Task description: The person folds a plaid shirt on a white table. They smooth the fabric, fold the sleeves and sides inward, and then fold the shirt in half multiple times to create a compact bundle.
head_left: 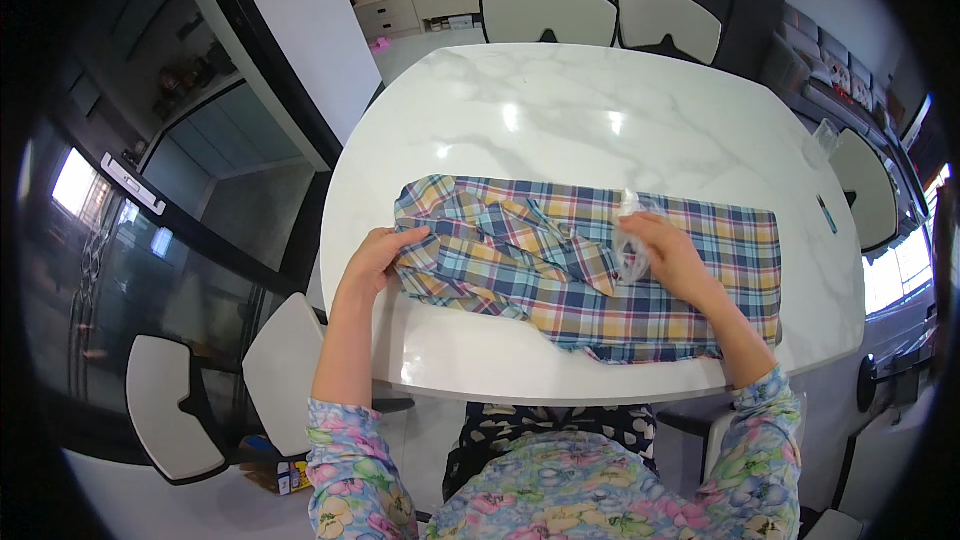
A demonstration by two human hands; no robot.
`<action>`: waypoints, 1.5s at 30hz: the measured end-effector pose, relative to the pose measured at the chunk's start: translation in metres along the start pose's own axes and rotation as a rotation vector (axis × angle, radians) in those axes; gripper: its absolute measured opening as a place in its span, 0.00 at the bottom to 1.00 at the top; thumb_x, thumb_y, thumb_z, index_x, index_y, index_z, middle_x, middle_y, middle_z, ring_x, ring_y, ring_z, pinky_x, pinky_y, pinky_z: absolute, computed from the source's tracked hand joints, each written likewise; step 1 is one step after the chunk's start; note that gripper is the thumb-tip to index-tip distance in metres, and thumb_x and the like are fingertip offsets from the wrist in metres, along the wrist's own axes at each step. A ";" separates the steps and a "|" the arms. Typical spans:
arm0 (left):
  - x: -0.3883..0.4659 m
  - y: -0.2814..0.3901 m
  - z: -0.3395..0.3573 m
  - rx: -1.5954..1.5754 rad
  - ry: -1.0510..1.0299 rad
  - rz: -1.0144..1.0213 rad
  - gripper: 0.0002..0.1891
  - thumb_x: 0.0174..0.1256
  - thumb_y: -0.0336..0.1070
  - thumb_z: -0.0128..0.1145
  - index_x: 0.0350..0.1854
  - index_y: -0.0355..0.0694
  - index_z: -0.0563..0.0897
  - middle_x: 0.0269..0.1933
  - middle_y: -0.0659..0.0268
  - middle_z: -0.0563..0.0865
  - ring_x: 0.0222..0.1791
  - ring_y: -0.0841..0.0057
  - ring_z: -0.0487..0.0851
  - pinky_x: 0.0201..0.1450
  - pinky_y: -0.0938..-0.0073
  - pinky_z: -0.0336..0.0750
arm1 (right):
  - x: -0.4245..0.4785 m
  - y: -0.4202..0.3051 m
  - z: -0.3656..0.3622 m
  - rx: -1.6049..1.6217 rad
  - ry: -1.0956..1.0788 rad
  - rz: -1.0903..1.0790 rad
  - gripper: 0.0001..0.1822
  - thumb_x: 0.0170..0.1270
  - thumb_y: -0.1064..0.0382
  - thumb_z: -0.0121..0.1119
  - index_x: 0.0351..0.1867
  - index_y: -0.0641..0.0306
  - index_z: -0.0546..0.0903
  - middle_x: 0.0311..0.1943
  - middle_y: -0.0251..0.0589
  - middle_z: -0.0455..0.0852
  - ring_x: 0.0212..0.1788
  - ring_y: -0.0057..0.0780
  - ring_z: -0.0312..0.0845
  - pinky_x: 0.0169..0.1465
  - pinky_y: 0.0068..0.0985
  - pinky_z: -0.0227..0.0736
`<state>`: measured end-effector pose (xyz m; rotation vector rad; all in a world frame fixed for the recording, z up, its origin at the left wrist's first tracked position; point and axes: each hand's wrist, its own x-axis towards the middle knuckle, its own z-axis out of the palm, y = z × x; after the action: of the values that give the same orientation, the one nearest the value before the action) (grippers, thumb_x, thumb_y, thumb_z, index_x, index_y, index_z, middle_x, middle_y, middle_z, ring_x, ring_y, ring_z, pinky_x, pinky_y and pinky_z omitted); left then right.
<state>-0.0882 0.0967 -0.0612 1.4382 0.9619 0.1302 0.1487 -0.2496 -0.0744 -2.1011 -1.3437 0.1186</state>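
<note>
A plaid cloth garment (600,315), blue, yellow and white, lies partly folded and rumpled on the white marbled table (480,105). My left hand (379,255) grips its left edge between the thumb and the fingers, which are partly hidden under the cloth. My right hand (667,251) is over the right part of the garment, its fingers closed on a crumpled clear plastic bag (631,259) that rests on the cloth.
A teal pen-like object (826,214) lies near the table's right edge. Clear plastic (826,135) stands at the far right rim. Chairs surround the table, two at the far side (551,11). A glass door (172,262) is at the left.
</note>
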 end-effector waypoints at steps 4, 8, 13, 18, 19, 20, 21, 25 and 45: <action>0.001 0.000 0.002 -0.046 -0.034 0.022 0.32 0.58 0.43 0.71 0.58 0.22 0.76 0.53 0.51 0.85 0.53 0.65 0.84 0.62 0.69 0.74 | 0.028 -0.023 -0.009 0.621 0.184 0.308 0.20 0.71 0.71 0.50 0.63 0.63 0.79 0.52 0.36 0.86 0.50 0.23 0.80 0.57 0.25 0.74; -0.009 0.004 0.003 -0.115 -0.016 0.007 0.25 0.64 0.39 0.65 0.57 0.25 0.77 0.52 0.53 0.86 0.52 0.67 0.84 0.60 0.69 0.75 | 0.049 -0.068 0.039 0.312 0.251 -0.208 0.20 0.71 0.71 0.49 0.63 0.63 0.78 0.61 0.52 0.80 0.62 0.40 0.78 0.65 0.34 0.72; -0.011 0.003 0.008 -0.122 0.007 0.047 0.22 0.68 0.39 0.60 0.59 0.29 0.77 0.52 0.56 0.85 0.53 0.68 0.83 0.61 0.68 0.73 | 0.048 -0.079 0.091 -0.265 -0.254 -0.485 0.31 0.69 0.58 0.58 0.72 0.58 0.67 0.75 0.56 0.58 0.78 0.51 0.49 0.79 0.46 0.44; -0.018 0.004 0.000 -0.089 -0.038 0.102 0.27 0.65 0.43 0.65 0.60 0.30 0.77 0.53 0.58 0.85 0.54 0.69 0.82 0.62 0.69 0.72 | 0.055 -0.092 0.064 -0.189 -0.258 -0.461 0.33 0.70 0.50 0.57 0.72 0.60 0.65 0.74 0.57 0.59 0.77 0.51 0.51 0.77 0.50 0.45; -0.016 0.003 -0.001 -0.092 -0.040 0.102 0.27 0.63 0.44 0.67 0.59 0.30 0.77 0.52 0.58 0.85 0.54 0.69 0.83 0.62 0.70 0.73 | 0.056 -0.093 0.064 -0.197 -0.191 -0.461 0.32 0.70 0.49 0.57 0.71 0.61 0.67 0.74 0.57 0.60 0.77 0.52 0.52 0.77 0.50 0.46; -0.016 0.002 -0.002 -0.095 -0.042 0.102 0.28 0.62 0.45 0.69 0.58 0.31 0.78 0.51 0.58 0.86 0.53 0.69 0.83 0.61 0.71 0.73 | 0.057 -0.094 0.065 -0.205 -0.123 -0.460 0.32 0.69 0.49 0.58 0.70 0.61 0.69 0.73 0.57 0.62 0.77 0.53 0.53 0.77 0.50 0.46; -0.014 0.002 -0.002 -0.095 -0.049 0.103 0.28 0.61 0.45 0.69 0.58 0.31 0.78 0.51 0.58 0.86 0.53 0.69 0.83 0.61 0.71 0.73 | 0.056 -0.094 0.068 -0.206 -0.067 -0.483 0.31 0.68 0.50 0.60 0.68 0.61 0.70 0.71 0.56 0.65 0.75 0.52 0.56 0.75 0.49 0.50; -0.014 -0.001 -0.001 -0.115 -0.075 0.127 0.29 0.61 0.46 0.69 0.57 0.30 0.79 0.51 0.58 0.86 0.53 0.69 0.83 0.62 0.71 0.74 | 0.055 -0.099 0.076 -0.112 0.064 -0.537 0.26 0.63 0.55 0.66 0.60 0.61 0.78 0.61 0.51 0.76 0.64 0.48 0.70 0.66 0.44 0.62; -0.046 -0.008 0.061 0.506 0.237 1.200 0.16 0.65 0.31 0.63 0.55 0.36 0.82 0.55 0.53 0.83 0.56 0.58 0.81 0.59 0.64 0.75 | 0.080 -0.070 0.103 0.488 0.037 0.058 0.10 0.63 0.63 0.63 0.31 0.70 0.83 0.22 0.46 0.81 0.22 0.31 0.73 0.28 0.30 0.65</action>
<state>-0.0830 0.0205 -0.0560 2.3556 0.1764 1.0064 0.0906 -0.1155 -0.0980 -1.7182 -1.0976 0.3888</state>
